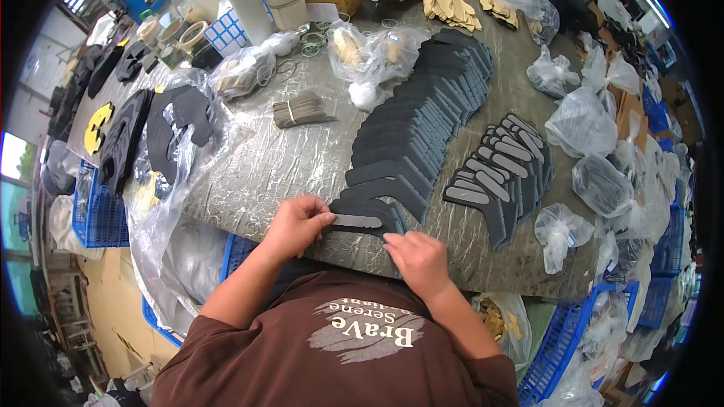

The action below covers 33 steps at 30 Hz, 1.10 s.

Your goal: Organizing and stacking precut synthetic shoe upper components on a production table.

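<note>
- Workshop clutter surrounds us: blue crates (98, 215) on the floor, knotted clear bags (581, 124) along the right edge, and a round desk (302, 158) wrapped in crinkled, shiny plastic film.
- Across the desk runs a long fanned row of dark cut pieces (415, 120), flat, matte and overlapping like shingles; beside it lies a shorter row of dark pieces with grey strips (501, 173) already on them.
- Our left hand (296, 224) pinches the end of a thin grey strip (356, 221), fingers closed narrowly on it, holding it over the nearest dark piece (377, 215) at the desk's near edge.
- Our right hand (418, 260) rests curled on the desk edge just beside that piece, fingertips pressing down; it grips nothing that we can see.
- We judge the strip could land crooked, since the film underneath looks slippery and the piece may slide.
- A bundle of thin strips (300, 111) lies well apart, farther up the desk.
</note>
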### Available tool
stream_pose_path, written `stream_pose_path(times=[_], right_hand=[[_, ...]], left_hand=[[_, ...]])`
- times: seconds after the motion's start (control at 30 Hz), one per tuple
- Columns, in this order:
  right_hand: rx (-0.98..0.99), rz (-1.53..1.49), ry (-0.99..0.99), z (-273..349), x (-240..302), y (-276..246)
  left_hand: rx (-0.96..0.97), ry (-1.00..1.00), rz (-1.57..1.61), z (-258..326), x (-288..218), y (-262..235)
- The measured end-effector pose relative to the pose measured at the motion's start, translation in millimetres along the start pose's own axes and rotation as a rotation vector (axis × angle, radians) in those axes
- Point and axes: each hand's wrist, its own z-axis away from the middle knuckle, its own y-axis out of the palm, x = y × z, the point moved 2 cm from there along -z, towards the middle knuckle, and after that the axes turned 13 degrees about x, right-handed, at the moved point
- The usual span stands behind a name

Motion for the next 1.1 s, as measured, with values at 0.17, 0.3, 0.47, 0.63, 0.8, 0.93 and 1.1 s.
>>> stream_pose_path(times=[0.17,0.3,0.47,0.63,0.8,0.93,1.1], right_hand=[[0.131,0.184,-0.049,5.8,3.2,7.5],[0.138,0.189,-0.053,5.6,3.7,8.8],[0.094,0.240,-0.141,1.5,5.6,6.3],[0.191,0.284,-0.123,0.1,7.6,6.6],[0.242,0.291,-0.099,-0.9,10.7,6.6],[0.184,0.182,-0.039,5.3,2.1,9.0],[-0.164,-0.017,0.172,2.0,0.5,-10.8]], left_hand=[[-0.023,-0.045,-0.089,-2.5,0.0,5.6],[-0.017,-0.088,-0.129,-3.5,0.4,5.3],[-0.040,-0.104,-0.154,-3.3,-1.1,7.6],[-0.053,-0.111,-0.204,-1.4,-10.3,9.6],[-0.139,0.090,-0.433,-0.5,-1.0,11.9],[-0.221,0.268,-0.650,-1.6,-0.4,16.4],[0.004,0.231,-0.257,3.3,-9.5,20.5]])
